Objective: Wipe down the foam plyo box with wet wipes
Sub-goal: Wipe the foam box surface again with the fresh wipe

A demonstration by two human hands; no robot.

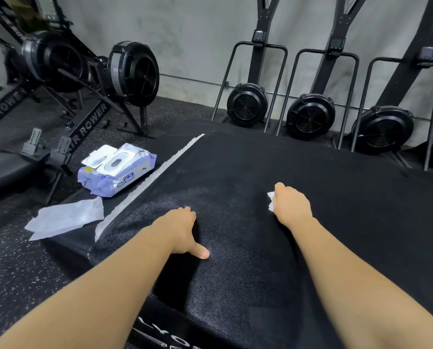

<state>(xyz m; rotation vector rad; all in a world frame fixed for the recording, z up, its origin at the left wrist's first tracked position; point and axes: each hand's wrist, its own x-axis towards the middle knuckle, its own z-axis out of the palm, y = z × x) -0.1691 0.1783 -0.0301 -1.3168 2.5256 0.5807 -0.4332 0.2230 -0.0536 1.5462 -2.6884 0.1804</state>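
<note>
The black foam plyo box [260, 167] lies low in front of me, its textured top spreading under and well beyond both sets of fingers. My right hand [289, 205] is knuckles-up on that top, fingers curled over a crumpled white wet wipe [271, 201]; only a bit of it pokes out on the thumb side. My left hand [182, 230] holds nothing. It presses on the box nearer me, thumb stuck out towards me, fingers apparently flat, though they are foreshortened.

Left of my left fingers, a frayed white strip [155, 175] runs along the box's edge. Beyond it, a purple-and-white wipe pack [117, 170] sits with its lid flipped up. A flat used wipe [67, 219] lies closer to me on the speckled rubber floor [14, 268]. Air rowers [132, 74] stand well past my fingertips.

As I see it, most of the top is yet to be covered. With the wipe balled this small, little of it meets the foam, so I could leave streaks or gaps. If I sweep left into the frayed strip, the wipe may snag and shred. My leaning weight could dent the foam, and the open pack may dry out.
</note>
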